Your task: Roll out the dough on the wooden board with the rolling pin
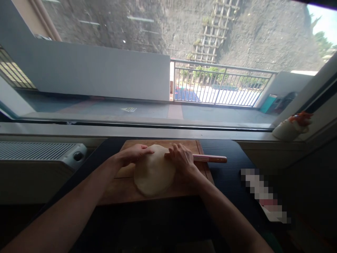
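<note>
At the centre of the frame, a little below the middle, a flat round of pale dough [154,172] lies on a wooden board [123,188], covering the board's middle and reaching toward its far edge. A rolling pin [210,159] lies across the far part of the dough, its reddish handle sticking out to the right past the board's edge. The right hand [183,160] rests over the pin at the dough's right side, fingers curled down on it, pressing rather than clenched around it. The left hand [135,153] lies at the dough's upper left edge, palm down with fingers stretched flat toward the centre; whether the pin runs beneath it cannot be told. Both forearms reach in from the bottom corners of the frame. The board sits on a dark table [229,175] pushed against a windowsill. At the lower right of the table lies a blurred-out flat object. At the left of the frame stands a white radiator [39,153], and at the right, on the sill, a small pale figure with an orange top [291,128]. Beyond the window [105,70], in the upper half, are a grey wall, a railing [218,86] and a rocky slope.
</note>
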A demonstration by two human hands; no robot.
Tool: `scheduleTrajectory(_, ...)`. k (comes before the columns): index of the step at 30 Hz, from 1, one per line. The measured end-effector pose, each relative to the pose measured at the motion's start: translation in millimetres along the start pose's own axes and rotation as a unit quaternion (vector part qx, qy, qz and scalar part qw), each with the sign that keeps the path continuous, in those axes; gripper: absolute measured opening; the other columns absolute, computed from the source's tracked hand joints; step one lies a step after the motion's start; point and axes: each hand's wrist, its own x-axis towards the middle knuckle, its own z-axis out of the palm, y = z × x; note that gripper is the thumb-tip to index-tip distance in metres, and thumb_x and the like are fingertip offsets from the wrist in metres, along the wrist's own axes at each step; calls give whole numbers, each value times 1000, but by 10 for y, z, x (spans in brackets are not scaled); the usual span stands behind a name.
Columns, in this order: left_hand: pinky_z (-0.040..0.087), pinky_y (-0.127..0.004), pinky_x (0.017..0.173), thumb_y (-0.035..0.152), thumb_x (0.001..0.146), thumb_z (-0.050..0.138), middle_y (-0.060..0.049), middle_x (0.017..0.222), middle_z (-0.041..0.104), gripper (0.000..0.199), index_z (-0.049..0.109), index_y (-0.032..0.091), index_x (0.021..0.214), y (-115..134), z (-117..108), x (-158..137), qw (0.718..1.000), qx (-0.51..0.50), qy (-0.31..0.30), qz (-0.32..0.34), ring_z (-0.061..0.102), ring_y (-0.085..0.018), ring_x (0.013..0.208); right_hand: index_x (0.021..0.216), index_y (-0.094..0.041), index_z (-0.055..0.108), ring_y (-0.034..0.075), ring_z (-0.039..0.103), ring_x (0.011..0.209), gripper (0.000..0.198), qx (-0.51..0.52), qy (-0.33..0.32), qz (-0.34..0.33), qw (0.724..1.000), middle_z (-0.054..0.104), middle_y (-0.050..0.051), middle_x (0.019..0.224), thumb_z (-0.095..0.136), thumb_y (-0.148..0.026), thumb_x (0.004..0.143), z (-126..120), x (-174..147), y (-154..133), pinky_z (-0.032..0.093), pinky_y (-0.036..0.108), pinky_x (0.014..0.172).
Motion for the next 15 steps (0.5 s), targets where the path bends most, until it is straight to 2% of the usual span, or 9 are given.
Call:
scheduleTrajectory(3, 43, -26, 56, 52, 55, 74, -8, 80, 68, 51, 69, 12, 88, 169, 51, -33, 999, 29, -30, -19, 61, -23, 73, 109, -23, 50, 16, 60, 77, 43, 5, 6, 25, 1000, 66, 4, 88, 14, -42, 97, -150, -177, 207, 38, 26, 69)
scheduleTrajectory(5, 45, -26, 59, 49, 55, 75, -8, 82, 69, 48, 69, 13, 86, 288, 94, -82, 998, -14, -53, 7, 62, -23, 76, 110, -24, 49, 16, 60, 74, 45, 2, 23, 46, 999, 67, 3, 85, 11, -42, 97, -284, -217, 354, 36, 26, 66)
scheduleTrajectory(6, 46, -26, 60, 50, 57, 74, -8, 82, 69, 48, 68, 13, 87, 330, 117, -112, 997, -50, -50, 23, 62, -23, 76, 110, -24, 49, 16, 60, 74, 45, 1, 30, 53, 998, 68, 3, 86, 11, -42, 97, -349, -212, 413, 35, 26, 66)
scheduleTrajectory(8, 46, -26, 58, 50, 60, 72, -8, 81, 69, 48, 67, 12, 88, 349, 156, -167, 991, -122, -2, 47, 62, -21, 73, 113, -25, 49, 17, 61, 75, 42, 1, 37, 59, 998, 68, 3, 88, 13, -41, 97, -452, -177, 473, 34, 26, 65)
scheduleTrajectory(11, 47, -26, 58, 46, 60, 71, -7, 82, 69, 47, 66, 12, 92, 173, 182, -206, 981, -162, 97, 44, 62, -22, 74, 114, -25, 48, 16, 61, 74, 40, 3, 42, 45, 998, 68, 2, 88, 16, -39, 97, -471, -132, 386, 34, 26, 65)
scheduleTrajectory(15, 48, -27, 62, 41, 59, 71, -8, 83, 70, 42, 66, 11, 88, -213, 122, -207, 980, -137, 144, -25, 63, -26, 82, 98, -23, 56, 15, 58, 71, 41, 20, -8, -5, 1000, 66, 2, 84, 17, -38, 97, -238, -107, 63, 35, 26, 66)
